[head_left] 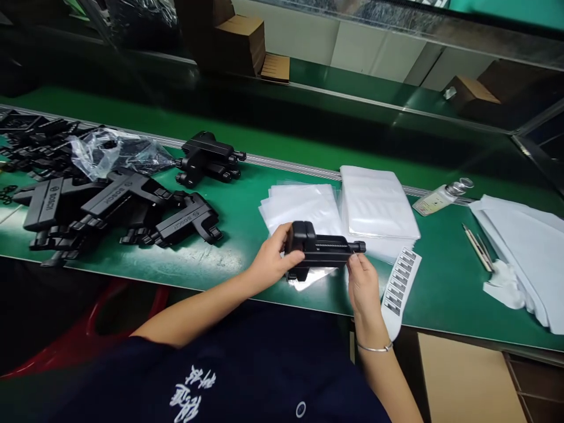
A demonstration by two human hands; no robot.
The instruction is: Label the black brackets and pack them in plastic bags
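A black plastic clamp-like bracket (328, 252) is held level in front of my body, its ribbed inner slot facing up. My left hand (275, 258) wraps round its thick left end, thumb on the near side. At the other end, the fingers of my right hand (362, 276) pinch it just below the small knob. Under and behind it lie loose clear plastic bags (304, 202). Just right of my right hand, a strip of printed labels (400, 282) hangs over the bench edge.
Several matching black brackets marked BOSCH (187, 220) are heaped on the green bench (247, 258) to the left, near a crumpled plastic bag (118, 153). A bag stack (379, 202), a bottle (440, 197), tweezers (478, 247) and white sheets (524, 247) lie to the right.
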